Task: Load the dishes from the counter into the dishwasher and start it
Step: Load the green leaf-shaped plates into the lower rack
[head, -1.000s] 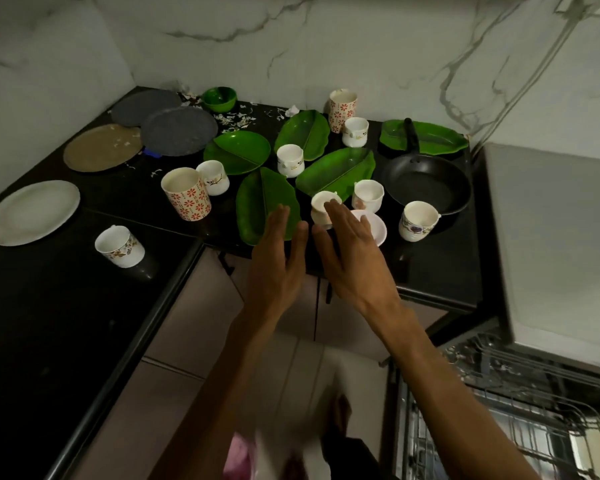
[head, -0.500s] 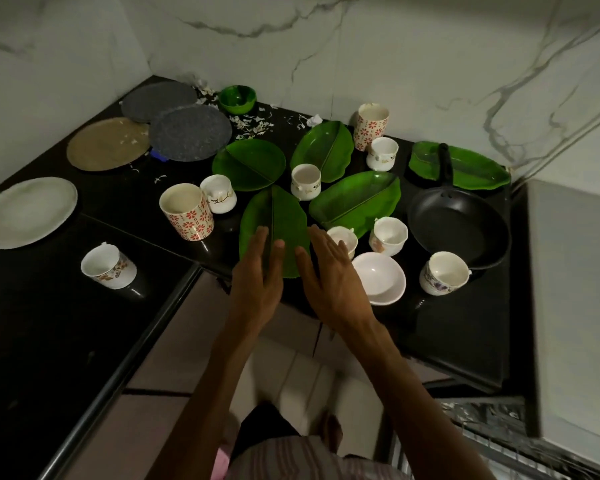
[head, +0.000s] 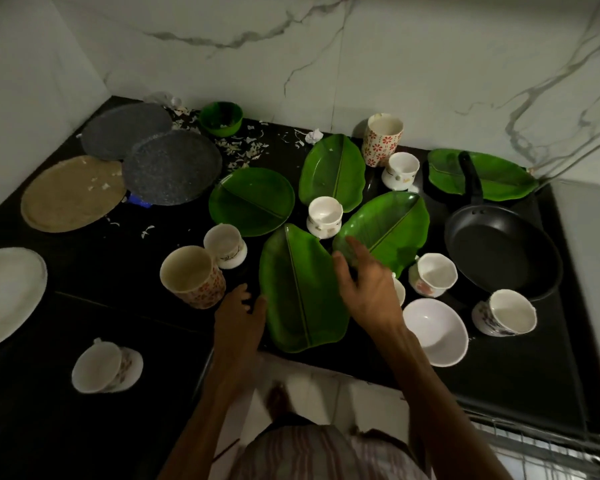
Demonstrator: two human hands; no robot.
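No readable text from where I sit.

I can make out no words, brand marks, numbers or signs anywhere in the head view. The tall cup (head: pixel 381 138) at upper centre and the other tall cup (head: pixel 192 277) at centre left carry only a red flower pattern, and the small white cups, such as the one (head: pixel 504 312) at lower right, show faint painted motifs, not letters. A small blue object (head: pixel 138 200) peeks from under the grey plate (head: pixel 172 167) at left; any marking on it is too small and dim for me to tell.
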